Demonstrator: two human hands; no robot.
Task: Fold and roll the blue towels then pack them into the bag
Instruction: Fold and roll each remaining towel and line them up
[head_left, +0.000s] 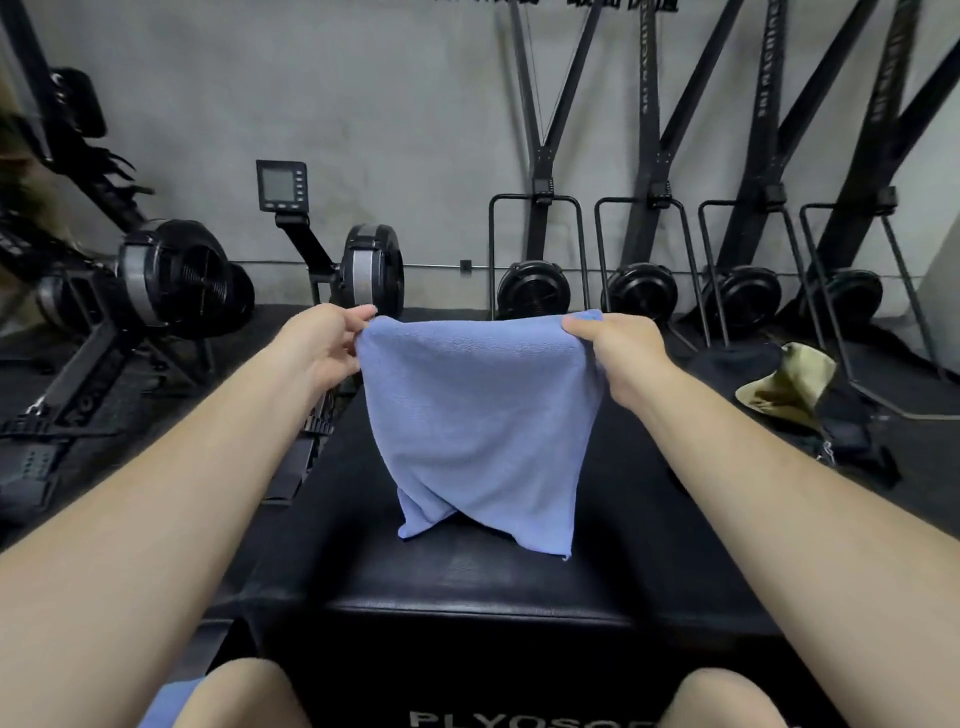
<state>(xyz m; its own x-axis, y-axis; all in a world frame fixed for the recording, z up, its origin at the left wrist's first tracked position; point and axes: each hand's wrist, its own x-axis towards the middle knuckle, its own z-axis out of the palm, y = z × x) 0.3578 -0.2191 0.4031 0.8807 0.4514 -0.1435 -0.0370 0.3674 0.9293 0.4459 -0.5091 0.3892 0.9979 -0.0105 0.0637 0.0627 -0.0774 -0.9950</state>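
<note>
A blue towel (480, 415) hangs in the air in front of me, its lower edge touching the top of a black padded box (649, 519). My left hand (324, 340) pinches its upper left corner. My right hand (615, 353) grips the upper right corner. A dark bag (769, 384) with an olive lining lies open on the floor to the right of the box. A second piece of blue cloth (166, 701) shows at the bottom left beside my knee.
Rowing machines (171, 280) stand on the left and behind the box. Several ski machines (644, 291) line the grey wall at the back right. Black rubber flooring surrounds the box.
</note>
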